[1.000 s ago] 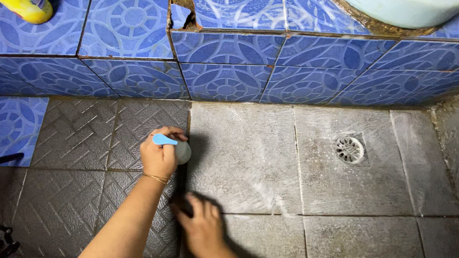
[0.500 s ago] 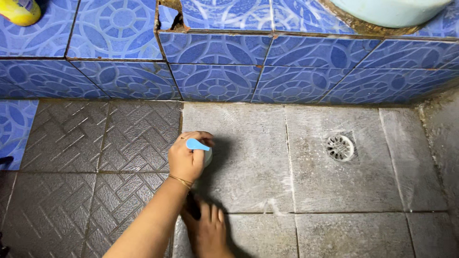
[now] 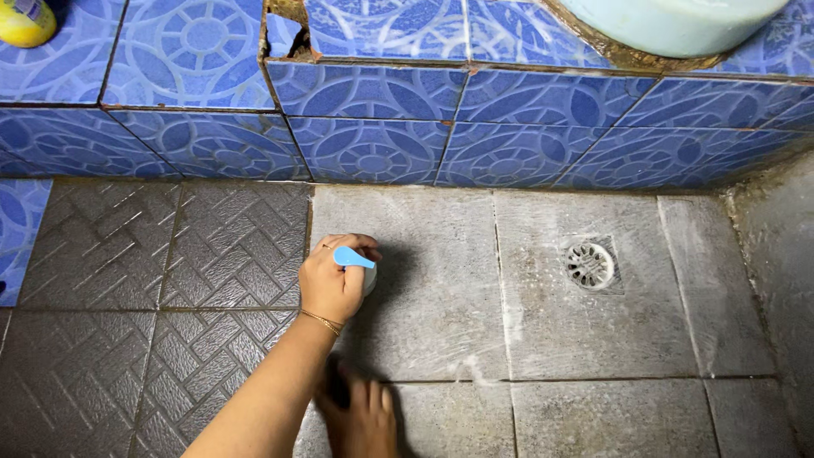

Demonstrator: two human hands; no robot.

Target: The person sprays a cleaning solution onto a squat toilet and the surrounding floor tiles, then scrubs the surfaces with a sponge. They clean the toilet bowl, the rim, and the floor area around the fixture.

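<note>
My left hand (image 3: 329,284) is closed around a small scrub brush (image 3: 358,265) with a light blue handle and a white body. It presses the brush on a grey floor tile (image 3: 424,280) streaked with white suds, just right of the seam with the dark patterned tiles (image 3: 170,254). A thin bracelet sits on that wrist. My right hand (image 3: 360,416) rests flat on the floor near the bottom edge, fingers pointing away from me, holding nothing.
A round metal floor drain (image 3: 590,265) lies in the grey tile to the right. A blue patterned tiled step (image 3: 381,144) runs along the back, with a broken tile corner (image 3: 288,38). A yellow bottle (image 3: 25,19) and a pale blue basin (image 3: 670,21) stand on top.
My left hand has moved the brush to the right, from the dark patterned tile across the seam onto the grey tile. My right hand stays planted on the floor.
</note>
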